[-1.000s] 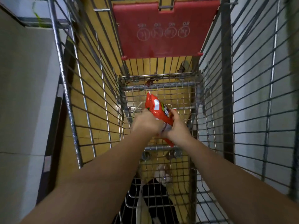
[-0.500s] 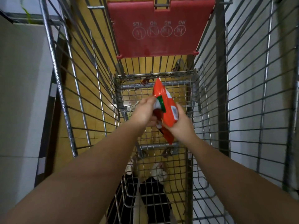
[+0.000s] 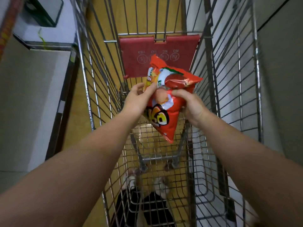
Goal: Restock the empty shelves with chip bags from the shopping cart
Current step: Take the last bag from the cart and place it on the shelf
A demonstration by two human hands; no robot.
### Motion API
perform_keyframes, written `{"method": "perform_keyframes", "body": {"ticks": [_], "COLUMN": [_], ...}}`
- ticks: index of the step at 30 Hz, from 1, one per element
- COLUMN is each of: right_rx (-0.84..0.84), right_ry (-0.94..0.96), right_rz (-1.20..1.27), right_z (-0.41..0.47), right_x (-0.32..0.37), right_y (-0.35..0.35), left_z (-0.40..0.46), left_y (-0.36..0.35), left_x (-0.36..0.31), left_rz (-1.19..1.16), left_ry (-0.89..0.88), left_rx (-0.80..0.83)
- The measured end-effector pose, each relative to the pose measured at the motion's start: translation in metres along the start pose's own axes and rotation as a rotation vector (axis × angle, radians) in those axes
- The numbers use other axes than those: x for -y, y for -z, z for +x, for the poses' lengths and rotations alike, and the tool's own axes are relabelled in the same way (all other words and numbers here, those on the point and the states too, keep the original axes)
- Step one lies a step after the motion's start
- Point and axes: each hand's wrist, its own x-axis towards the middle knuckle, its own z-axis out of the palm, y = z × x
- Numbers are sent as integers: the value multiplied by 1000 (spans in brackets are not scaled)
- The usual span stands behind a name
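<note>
Both hands hold one red chip bag (image 3: 161,102) up over the inside of the wire shopping cart (image 3: 91,82). The left hand (image 3: 139,99) pinches the bag's left edge, thumb and fingers closed on the foil near a yellow patch of print. The right hand (image 3: 188,105) grips the bag's right side, fingers curled into the crumpled foil and thumb lying across the front. The bag hangs between the two hands, tilted, with its upper end folded over toward the right above the right hand and its lower corner pointing down below both wrists; it touches nothing but the hands. Beyond the hands, at the far end of the cart, the red plastic child-seat flap (image 3: 178,63) stands behind the bag's top. Below the hands, the cart's mesh floor (image 3: 164,174) shows yellowish flooring through it, and nearer the body a pair of light shoes (image 3: 161,185) and dark trouser legs are seen through the wires. To the left of the left forearm stands a pale panel (image 3: 32,95) with a dark edge strip.
</note>
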Motion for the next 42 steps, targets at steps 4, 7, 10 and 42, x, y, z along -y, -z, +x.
{"method": "perform_keyframes", "body": {"ticks": [4,7,10,42], "right_rx": [74,159,211,-650], "right_ry": [5,50,115,372], "right_rz": [89,154,172,-1468], "right_z": [-22,-45,-66,-395], "right_x": [36,71,105,304], "right_y": [-5,-8,-10,-27], "left_z": [-25,-48,-70,-282], "left_y": [15,20,23,37], "left_x": [-32,-65,-100,-331], "left_rz": [66,49,31,1386], "left_ry": [-34,-64,-124,-1794], "left_rx": [72,179,191,-7]}}
